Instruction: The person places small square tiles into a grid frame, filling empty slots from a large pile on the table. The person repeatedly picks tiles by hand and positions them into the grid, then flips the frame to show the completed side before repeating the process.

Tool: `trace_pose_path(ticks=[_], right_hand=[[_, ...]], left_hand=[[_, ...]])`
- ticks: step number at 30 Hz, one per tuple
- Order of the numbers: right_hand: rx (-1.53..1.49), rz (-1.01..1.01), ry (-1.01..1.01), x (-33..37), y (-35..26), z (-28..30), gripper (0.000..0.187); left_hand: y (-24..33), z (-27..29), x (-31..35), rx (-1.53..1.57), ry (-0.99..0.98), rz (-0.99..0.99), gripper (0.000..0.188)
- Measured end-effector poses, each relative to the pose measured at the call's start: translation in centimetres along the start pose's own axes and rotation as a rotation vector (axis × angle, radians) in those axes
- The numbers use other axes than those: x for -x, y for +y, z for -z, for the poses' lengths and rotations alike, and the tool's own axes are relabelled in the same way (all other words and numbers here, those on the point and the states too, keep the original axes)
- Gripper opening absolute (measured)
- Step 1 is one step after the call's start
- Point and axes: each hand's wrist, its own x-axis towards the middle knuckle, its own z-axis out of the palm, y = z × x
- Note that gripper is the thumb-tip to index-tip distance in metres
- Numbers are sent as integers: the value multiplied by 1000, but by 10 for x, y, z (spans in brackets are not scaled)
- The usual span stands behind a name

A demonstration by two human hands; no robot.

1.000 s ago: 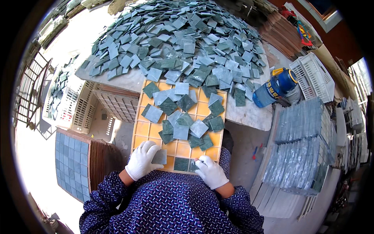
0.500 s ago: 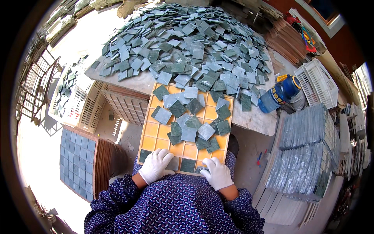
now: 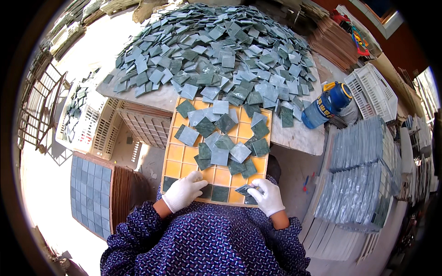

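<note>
From here, the gloved left hand (image 3: 183, 192) lies over the near edge of the orange tray (image 3: 222, 175), its grip hidden; near the right corner, a tilted dark tile (image 3: 242, 189) is pinched in the right hand (image 3: 268, 197).

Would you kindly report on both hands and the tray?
Left white-gloved hand over yellow gridded tray; right white-gloved hand pinching tilted dark square tile; loose square grey-green tiles across tray's middle.
</note>
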Motion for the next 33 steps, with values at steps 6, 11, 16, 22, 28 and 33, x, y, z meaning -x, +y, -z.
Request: trace_pose_path(ticks=[6,11,16,22,28,33], right_hand=[[-207,-37,1,-5,-1,-6,24],[-381,-50,-136,-17,-38,-22,21],[-473,78,6,-36,-46,-30,26],[262,1,123,-40,-4,4,45],[582,41,126,-38,-12,-20,69],[472,100,1,-19,-8,-6,62]], left_hand=[[-1,-2,8,59,107,-20,34],[3,20,8,810,151,84,48],[9,22,13,1109,-98,403,23],[-95,91,60,1343,548,590,12],[-260,288,153,263,1062,525,43],[-175,238,63,793,919,168,40]])
